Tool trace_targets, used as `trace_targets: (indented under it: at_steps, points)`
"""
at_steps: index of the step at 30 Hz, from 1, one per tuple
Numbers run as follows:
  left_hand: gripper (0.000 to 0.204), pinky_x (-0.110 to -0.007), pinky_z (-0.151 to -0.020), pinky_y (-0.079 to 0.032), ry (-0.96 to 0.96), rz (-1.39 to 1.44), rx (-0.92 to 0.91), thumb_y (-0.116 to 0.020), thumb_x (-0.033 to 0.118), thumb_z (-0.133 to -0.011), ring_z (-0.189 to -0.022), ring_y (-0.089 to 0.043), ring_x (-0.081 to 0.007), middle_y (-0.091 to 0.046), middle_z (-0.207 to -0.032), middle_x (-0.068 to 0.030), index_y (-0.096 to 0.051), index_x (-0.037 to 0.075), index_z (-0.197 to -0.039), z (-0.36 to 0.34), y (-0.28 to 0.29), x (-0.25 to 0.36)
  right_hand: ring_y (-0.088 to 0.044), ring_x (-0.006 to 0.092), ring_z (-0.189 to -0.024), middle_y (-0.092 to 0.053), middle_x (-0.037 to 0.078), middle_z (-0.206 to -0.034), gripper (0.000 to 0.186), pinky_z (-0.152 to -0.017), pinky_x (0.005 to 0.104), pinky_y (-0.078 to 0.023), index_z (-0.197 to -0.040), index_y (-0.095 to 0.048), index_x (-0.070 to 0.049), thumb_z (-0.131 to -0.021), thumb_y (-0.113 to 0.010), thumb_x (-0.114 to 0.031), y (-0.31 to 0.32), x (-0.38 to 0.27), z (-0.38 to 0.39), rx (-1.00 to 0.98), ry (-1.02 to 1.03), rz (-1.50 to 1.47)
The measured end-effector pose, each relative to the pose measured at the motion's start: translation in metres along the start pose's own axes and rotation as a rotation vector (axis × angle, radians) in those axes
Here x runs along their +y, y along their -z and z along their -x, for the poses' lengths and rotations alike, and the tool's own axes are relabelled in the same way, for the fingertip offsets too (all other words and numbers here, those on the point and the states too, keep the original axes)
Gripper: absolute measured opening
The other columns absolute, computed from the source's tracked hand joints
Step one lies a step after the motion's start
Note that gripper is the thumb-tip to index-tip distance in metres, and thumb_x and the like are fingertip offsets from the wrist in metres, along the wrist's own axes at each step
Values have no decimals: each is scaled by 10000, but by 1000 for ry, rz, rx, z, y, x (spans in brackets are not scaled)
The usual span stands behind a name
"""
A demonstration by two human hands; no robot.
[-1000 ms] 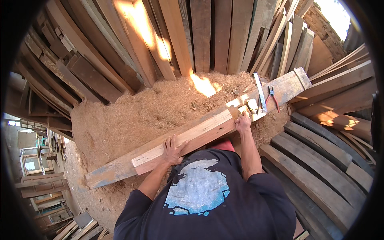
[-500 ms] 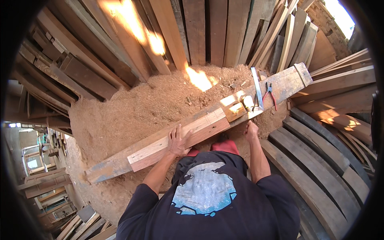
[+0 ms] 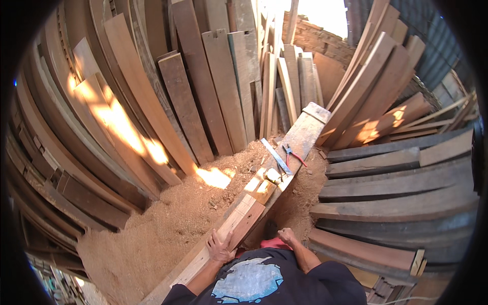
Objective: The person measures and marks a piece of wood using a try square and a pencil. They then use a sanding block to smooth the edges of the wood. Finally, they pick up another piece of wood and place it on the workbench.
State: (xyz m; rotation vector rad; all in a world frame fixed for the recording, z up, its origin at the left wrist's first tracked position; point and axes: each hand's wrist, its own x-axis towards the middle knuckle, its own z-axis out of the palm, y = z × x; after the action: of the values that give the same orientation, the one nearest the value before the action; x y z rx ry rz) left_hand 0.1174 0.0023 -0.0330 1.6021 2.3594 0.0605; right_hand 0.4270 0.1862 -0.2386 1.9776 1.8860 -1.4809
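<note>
My left hand (image 3: 220,247) lies open, with its fingers spread on the top face of a squared, pale reddish wooden beam (image 3: 238,214). This beam rests along a long worn plank (image 3: 301,133) running from the lower left to the upper right. Close to my knee, my right hand (image 3: 286,235) is closed in a fist, apart from the beam; whatever it may hold is hidden. Past the beam's far end are a yellowish wooden block (image 3: 265,189) and a small round thing (image 3: 273,176) washed out by sunlight. Farther along lie a metal ruler (image 3: 276,156) and red-handled pliers (image 3: 293,155).
Sawdust and shavings (image 3: 178,218) cover the ground around the plank. Upright boards (image 3: 185,76) lean in rows at the left and back. Stacked dark timbers (image 3: 386,201) fill the right side, near my right arm.
My view has turned to the right, so the plank now looks steeper and more of the right-hand stack shows. My left hand stays on the beam; the right is still closed.
</note>
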Motion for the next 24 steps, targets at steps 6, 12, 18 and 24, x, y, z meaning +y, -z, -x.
trace_targets:
  at_steps: [6,12,18,24]
  points:
    - [1035,-707,-1115,-227,-46,43,-17,-824,528,-709,-1404,-254,-587,-160,-1601,-388,-300,459,-1598,0,-16,-10,-556,166,-498,-614,62,-595,303,-465,359,-441,-660,-677,-36,-877,-597,-232,-46,21,41,73,-72,-136]
    - [1089,-711,-1126,-192,-106,90,2,-799,488,-715,-1400,-252,-594,-130,-1607,-397,-213,462,-1632,2,-20,-20,-614,208,-541,-662,93,-632,322,-523,380,-507,-701,-701,-7,-884,-600,-252,-83,14,107,79,-100,-186]
    - [1068,-713,-1114,-226,-114,55,65,-774,479,-732,-1386,-274,-585,-112,-1618,-390,-206,447,-1636,3,-30,-22,-700,249,-648,-690,159,-654,394,-613,454,-552,-715,-714,10,-912,-555,-291,-109,40,135,180,98,38]
    - [1113,-691,-1112,-252,-93,12,25,-788,482,-713,-1395,-286,-574,-132,-1624,-382,-173,458,-1640,3,-29,-26,-684,219,-632,-712,141,-678,395,-618,389,-542,-724,-722,26,-915,-565,-281,-98,45,186,219,-45,-176]
